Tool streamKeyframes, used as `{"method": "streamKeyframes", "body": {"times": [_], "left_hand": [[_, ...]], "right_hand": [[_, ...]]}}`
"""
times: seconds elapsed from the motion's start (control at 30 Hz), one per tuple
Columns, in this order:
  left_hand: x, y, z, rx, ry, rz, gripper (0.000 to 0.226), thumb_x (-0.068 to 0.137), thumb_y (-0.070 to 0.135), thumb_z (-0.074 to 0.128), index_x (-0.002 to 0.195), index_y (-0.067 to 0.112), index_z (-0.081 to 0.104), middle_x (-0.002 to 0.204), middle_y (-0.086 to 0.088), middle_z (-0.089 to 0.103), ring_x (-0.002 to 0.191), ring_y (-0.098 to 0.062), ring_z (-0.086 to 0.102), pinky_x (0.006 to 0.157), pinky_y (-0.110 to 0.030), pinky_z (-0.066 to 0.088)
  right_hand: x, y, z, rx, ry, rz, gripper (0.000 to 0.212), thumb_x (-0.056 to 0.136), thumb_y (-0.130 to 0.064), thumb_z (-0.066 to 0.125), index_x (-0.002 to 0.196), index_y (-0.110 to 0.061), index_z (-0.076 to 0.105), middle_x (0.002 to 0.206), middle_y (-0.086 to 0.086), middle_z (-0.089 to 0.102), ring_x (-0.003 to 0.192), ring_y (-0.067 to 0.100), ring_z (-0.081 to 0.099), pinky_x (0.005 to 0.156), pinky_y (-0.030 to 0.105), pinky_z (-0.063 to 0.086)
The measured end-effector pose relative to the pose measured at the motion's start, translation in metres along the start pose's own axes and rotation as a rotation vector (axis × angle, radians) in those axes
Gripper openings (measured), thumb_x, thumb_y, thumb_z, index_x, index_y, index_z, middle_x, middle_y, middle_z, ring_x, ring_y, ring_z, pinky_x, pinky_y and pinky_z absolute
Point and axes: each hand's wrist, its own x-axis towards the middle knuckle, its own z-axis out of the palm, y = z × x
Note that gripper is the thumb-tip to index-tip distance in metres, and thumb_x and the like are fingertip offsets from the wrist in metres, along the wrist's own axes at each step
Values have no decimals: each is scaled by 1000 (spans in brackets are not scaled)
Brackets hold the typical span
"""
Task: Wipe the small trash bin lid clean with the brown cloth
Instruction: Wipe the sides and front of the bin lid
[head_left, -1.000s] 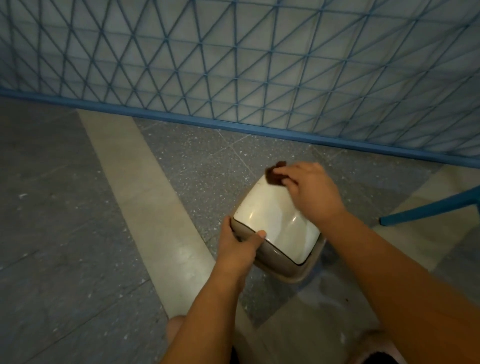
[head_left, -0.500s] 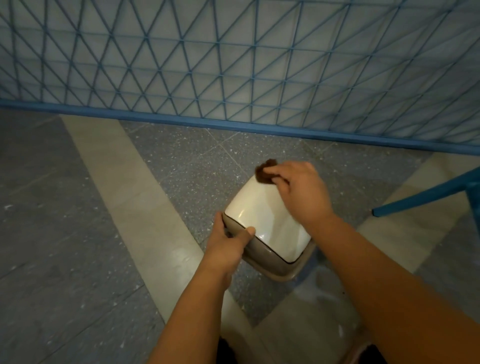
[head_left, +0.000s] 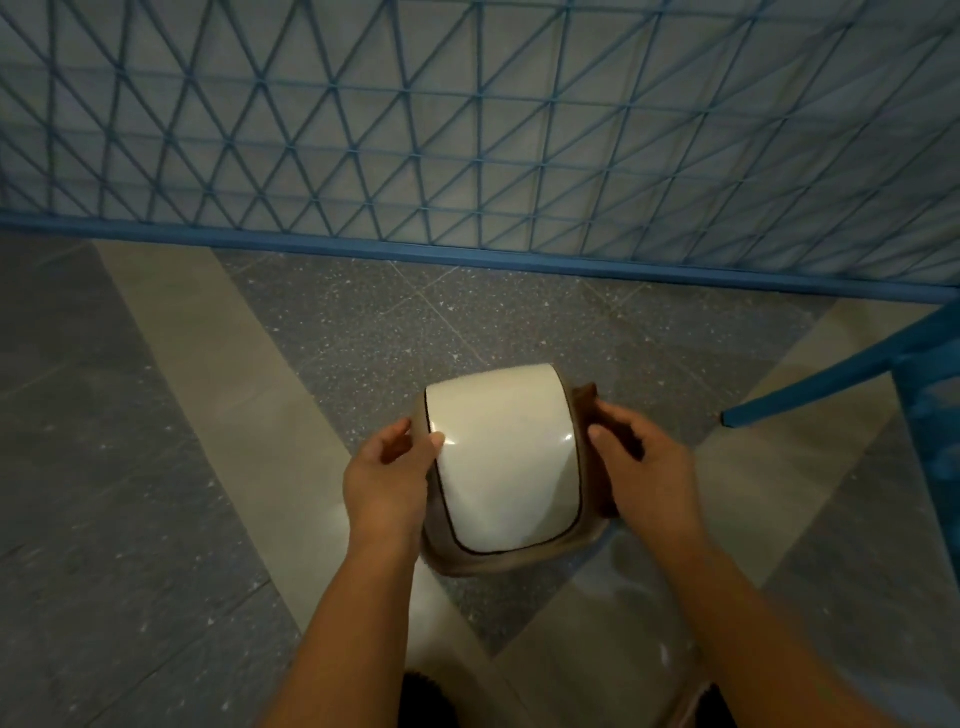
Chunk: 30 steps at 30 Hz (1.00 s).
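Nearest the camera, two bare forearms are reaching forward from the bottom edge toward a small trash bin lid (head_left: 501, 457) that is being held above the floor (head_left: 156, 467).

The left hand (head_left: 387, 480) is gripping the lid's left side: its thumb is lying on the glossy cream swing flap near the flap's left edge, and its fingers are curling around the taupe rim, where their tips are passing out of sight.

The right hand (head_left: 647, 475) is sitting against the lid's right side, fingers curled and pressing a brown cloth (head_left: 589, 402) onto the taupe rim. Most of the cloth is hidden under the palm; a dark corner is sticking out just beyond the fingertips at the lid's far right corner, and another bit is showing below the heel of the hand.

Between the two hands the lid is facing up toward the camera, its cream flap filling most of the frame of the rim. Its long axis is running from near to far, roughly in line with the forearms, with the rounded near end pointing back at the person and the far end pointing toward the fence. The flap is catching small highlights close to the left thumb and close to the right fingertips.

Beyond the fingertips, grey speckled floor tiles are meeting pale beige bands. Farther still, a blue lattice fence (head_left: 467, 130) is standing on a blue base rail, and a blue bar (head_left: 831, 384) is slanting in to the right of the right hand.
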Motion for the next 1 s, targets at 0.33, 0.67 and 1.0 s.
{"method": "streamKeyframes", "body": {"times": [0.33, 0.67, 1.0], "left_hand": [[0, 13, 10, 896, 33, 377, 65, 94, 49, 47, 150, 27, 25, 151, -7, 31, 137, -29, 30, 111, -45, 25], [-18, 6, 18, 1153, -134, 364, 154, 36, 77, 77, 145, 32, -23, 158, 2, -11, 147, -23, -5, 116, -54, 1], [-17, 10, 17, 1225, -162, 403, 153, 39, 77, 77, 144, 29, -25, 158, 3, -12, 147, -24, -5, 115, -58, 1]], "right_hand": [[-48, 39, -1, 123, -63, -86, 45, 84, -12, 68, 93, -57, 67, 99, -21, 70, 95, -2, 64, 86, 16, 49], [-26, 7, 14, -326, -77, -584, 28, 87, -32, 51, 110, -33, 68, 112, -10, 62, 104, 8, 52, 90, 9, 36], [57, -24, 36, -155, -284, -64, 23, 92, -18, 58, 112, -23, 69, 109, -6, 67, 100, 10, 59, 88, 22, 43]]}}
